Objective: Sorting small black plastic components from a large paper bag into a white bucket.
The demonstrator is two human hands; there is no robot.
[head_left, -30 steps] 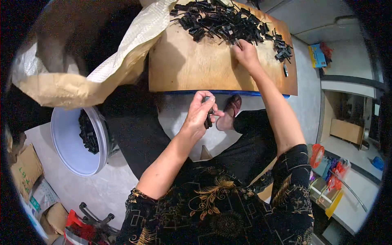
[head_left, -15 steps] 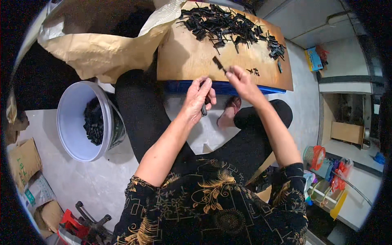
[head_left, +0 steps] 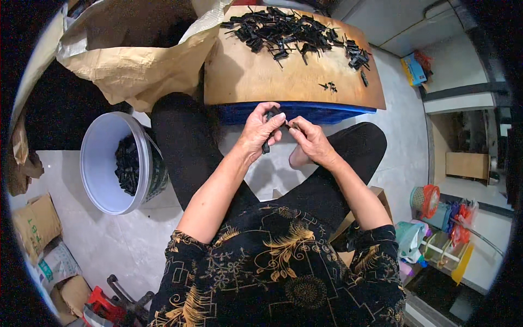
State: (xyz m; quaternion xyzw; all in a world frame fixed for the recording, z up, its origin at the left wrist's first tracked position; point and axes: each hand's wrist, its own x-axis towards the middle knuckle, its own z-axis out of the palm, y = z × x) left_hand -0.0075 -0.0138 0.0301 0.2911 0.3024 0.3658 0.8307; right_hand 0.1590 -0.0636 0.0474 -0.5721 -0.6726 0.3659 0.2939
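The left hand (head_left: 258,132) is curled around, its thumb (head_left: 276,122) uppermost. Just beside it, the right hand (head_left: 314,144) is bent in a pinch, fingertips (head_left: 296,126) near that thumb. Bare forearms (head_left: 217,191) converge behind both.

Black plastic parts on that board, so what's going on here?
A person is working on these by hand. The left hand grips a slim black plastic part; the right hand is close beside it, though what its fingertips pinch is too small to tell. A heap of black parts lies on the wooden board, and the white bucket at left holds more.
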